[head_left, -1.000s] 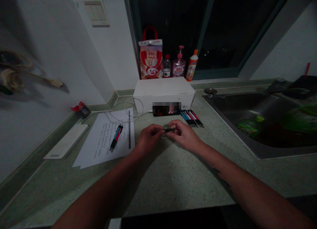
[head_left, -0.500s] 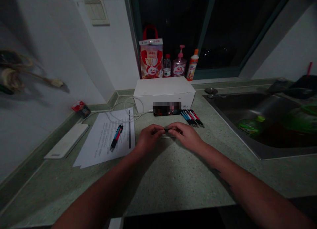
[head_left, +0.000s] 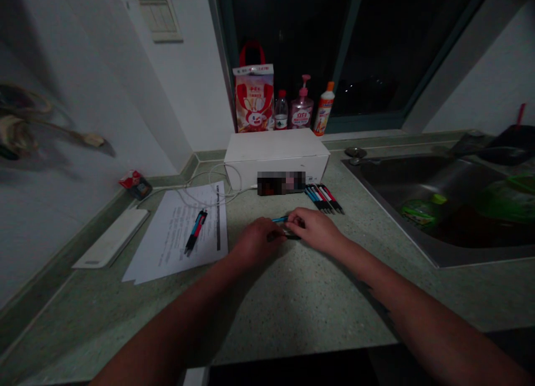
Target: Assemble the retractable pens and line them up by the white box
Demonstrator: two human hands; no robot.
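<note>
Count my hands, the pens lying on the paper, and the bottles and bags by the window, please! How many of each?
Hands: 2 (left hand, right hand)
Pens on the paper: 2 (blue pen, red pen)
Bottles: 3 (red-capped bottle, pink pump bottle, orange-capped bottle)
Bags: 1 (red-handled bag)
Total: 8

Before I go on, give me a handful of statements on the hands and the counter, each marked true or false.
1. The phone stands against the white box. True.
2. The sink is left of the papers. False: the sink is right of the papers.
3. The left hand and right hand are over the counter. True.
4. The papers carry five pens. False: two pens lie there.
</note>
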